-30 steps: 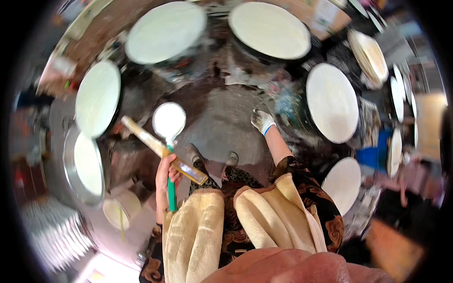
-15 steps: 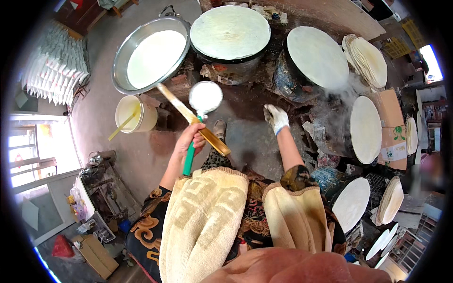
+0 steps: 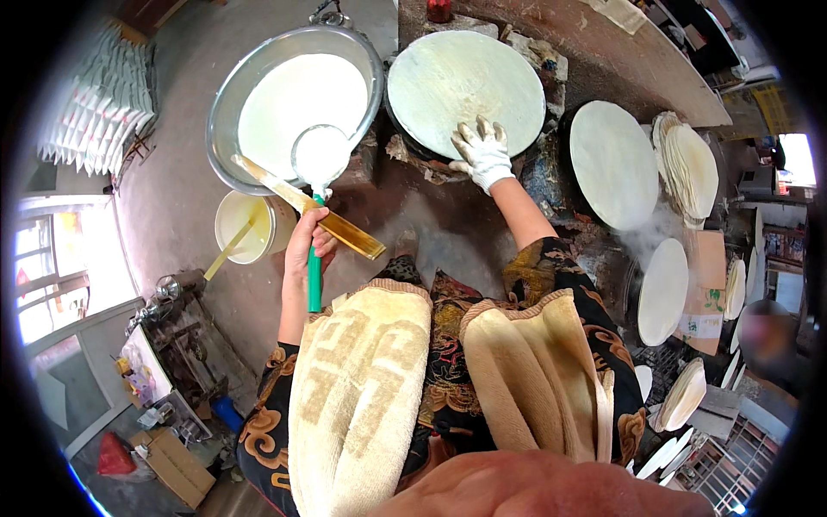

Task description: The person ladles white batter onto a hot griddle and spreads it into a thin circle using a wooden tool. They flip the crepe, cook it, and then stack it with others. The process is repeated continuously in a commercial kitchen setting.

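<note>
Ladle (image 3: 318,200) and stick (image 3: 300,200) lie within left hand's (image 3: 307,241) curled fingers, right hand (image 3: 482,157) splayed over disc's (image 3: 461,86) edge.

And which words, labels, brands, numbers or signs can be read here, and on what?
None reads clearly enough to quote.
Brown cardboard box at right: green mark and small print, too small and blurred.
White stack at upper left: faint red marks, too small to read.
</note>
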The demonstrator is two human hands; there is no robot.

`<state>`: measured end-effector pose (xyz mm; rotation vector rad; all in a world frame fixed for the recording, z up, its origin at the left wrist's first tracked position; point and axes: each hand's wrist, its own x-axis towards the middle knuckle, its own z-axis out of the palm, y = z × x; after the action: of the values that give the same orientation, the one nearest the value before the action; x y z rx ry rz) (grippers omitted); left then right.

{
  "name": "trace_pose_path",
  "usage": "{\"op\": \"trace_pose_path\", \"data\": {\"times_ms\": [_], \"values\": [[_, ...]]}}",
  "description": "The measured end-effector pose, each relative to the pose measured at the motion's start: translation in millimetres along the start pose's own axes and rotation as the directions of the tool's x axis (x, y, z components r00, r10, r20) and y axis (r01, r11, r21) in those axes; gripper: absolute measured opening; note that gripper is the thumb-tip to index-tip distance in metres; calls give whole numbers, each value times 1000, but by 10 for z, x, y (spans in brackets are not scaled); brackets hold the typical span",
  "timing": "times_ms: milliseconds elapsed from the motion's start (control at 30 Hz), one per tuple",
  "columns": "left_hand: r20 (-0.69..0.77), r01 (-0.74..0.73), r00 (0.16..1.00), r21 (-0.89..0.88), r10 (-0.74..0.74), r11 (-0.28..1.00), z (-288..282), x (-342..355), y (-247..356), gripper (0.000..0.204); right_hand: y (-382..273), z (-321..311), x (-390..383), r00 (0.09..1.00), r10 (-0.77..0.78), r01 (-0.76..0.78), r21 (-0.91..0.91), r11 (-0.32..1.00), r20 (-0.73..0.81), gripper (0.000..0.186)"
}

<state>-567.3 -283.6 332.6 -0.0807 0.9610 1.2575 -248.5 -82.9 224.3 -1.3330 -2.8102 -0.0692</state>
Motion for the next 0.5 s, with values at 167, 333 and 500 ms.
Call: {"op": "trace_pose_path", "data": {"times_ms": [167, 333, 500], "values": [[-47, -26, 999, 3, 26, 1000, 88, 103, 239, 23, 99, 146, 82, 943, -156, 158, -16, 987, -295, 35], [-120, 20, 993, 107, -7, 994, 247, 76, 227, 35, 93, 162, 147, 911, -134, 150, 11, 989, -389, 19], [-68, -19, 997, 56, 22, 998, 154, 110, 201, 36, 71, -69, 113, 893, 88, -78, 40, 996, -441, 22]]}}
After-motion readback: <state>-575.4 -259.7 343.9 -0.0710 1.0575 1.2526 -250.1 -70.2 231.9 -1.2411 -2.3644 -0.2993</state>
